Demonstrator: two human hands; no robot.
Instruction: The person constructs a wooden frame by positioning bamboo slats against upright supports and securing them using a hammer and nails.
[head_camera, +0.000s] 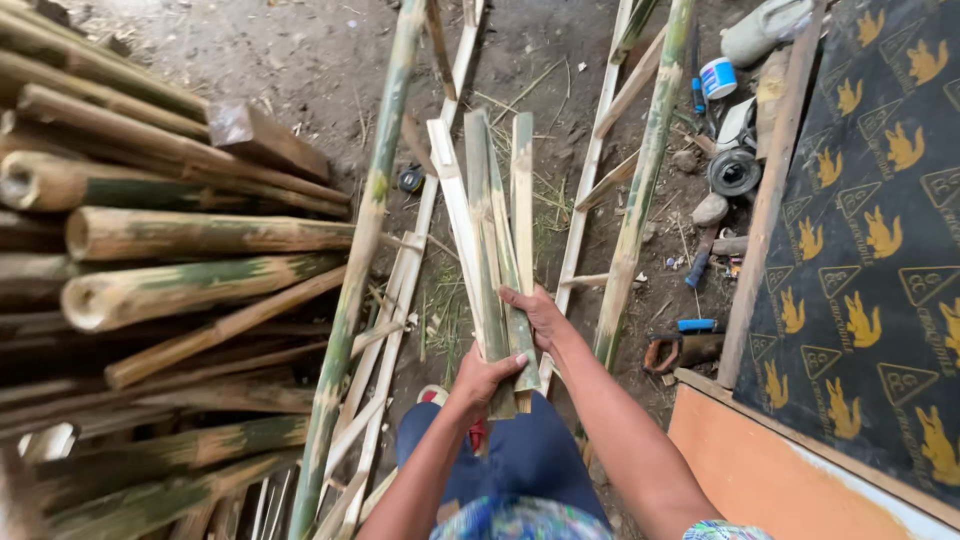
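My left hand (482, 378) and my right hand (535, 312) both grip the near end of a bundle of split bamboo slats (490, 215). The slats are pale and green, flat, and point away from me over the dirt ground. The left hand closes around the bundle from the left and below. My right hand rests on the right side and top of it. The slats fan apart slightly at their far ends. My knees in blue trousers (525, 455) are just under the hands.
A stack of thick bamboo poles (170, 235) lies at left. Long green poles (362, 250) and ladder-like bamboo frames (600, 170) lie on the ground. Tools, a tape roll (717, 77) and a stone (710, 209) sit at right beside a dark printed board (870, 230).
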